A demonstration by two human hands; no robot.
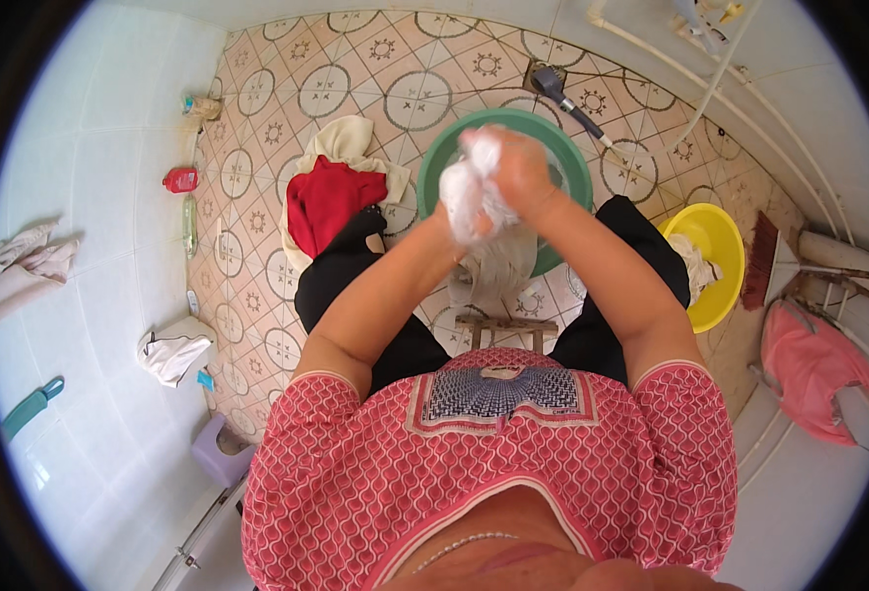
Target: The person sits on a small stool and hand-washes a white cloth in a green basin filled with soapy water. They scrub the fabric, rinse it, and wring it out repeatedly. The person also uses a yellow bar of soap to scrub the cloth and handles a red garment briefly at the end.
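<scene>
Over a green plastic basin (428, 173), my right hand (523, 170) grips a bunched white cloth (464, 188), blurred by motion. My left hand (483, 224) holds the same bundle from the other side, and white fabric or suds hide most of it. Below both hands, a wet greyish-white length of cloth (497, 266) hangs over the basin's near rim. Between my knees stands a small wooden frame (506, 325), partly covered by my shirt. Whitish water shows inside the basin's right side.
Left of the basin, a red garment (331, 199) lies on cream cloth (342, 140). A yellow basin (730, 258) with light cloth stands right, beside a red-bristled broom (759, 258). A shower head (549, 83) with its hose rests on the patterned tiles. Bottles line the left wall.
</scene>
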